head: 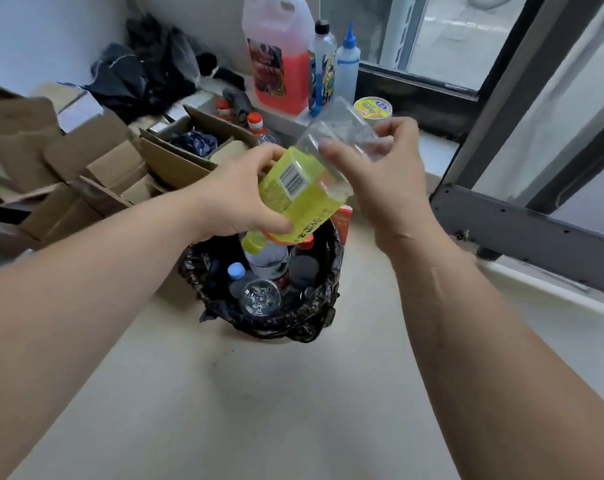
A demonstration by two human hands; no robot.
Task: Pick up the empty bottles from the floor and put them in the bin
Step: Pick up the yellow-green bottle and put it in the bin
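While left hand (pixel 238 199) grips yellow-labelled clear plastic bottle (pixel 293 188) cap-down over black-lined bin (pixel 325 306) for dropping, right hand (pixel 380 168) steadies its base

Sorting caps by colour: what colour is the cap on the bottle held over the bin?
Yellow-green, matching its label; head view shows the cap.

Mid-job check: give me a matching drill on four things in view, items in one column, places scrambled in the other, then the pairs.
Items:
1. yellow-label bottle
2. blue-cap bottle
3. pink jug
4. round tub

Places:
A. on the ledge, next to the window frame
B. held over the bin, cap down
C. inside the bin
D. on the ledge, left of the black-capped bottle

Pairs: 1-B, 2-C, 3-D, 4-A
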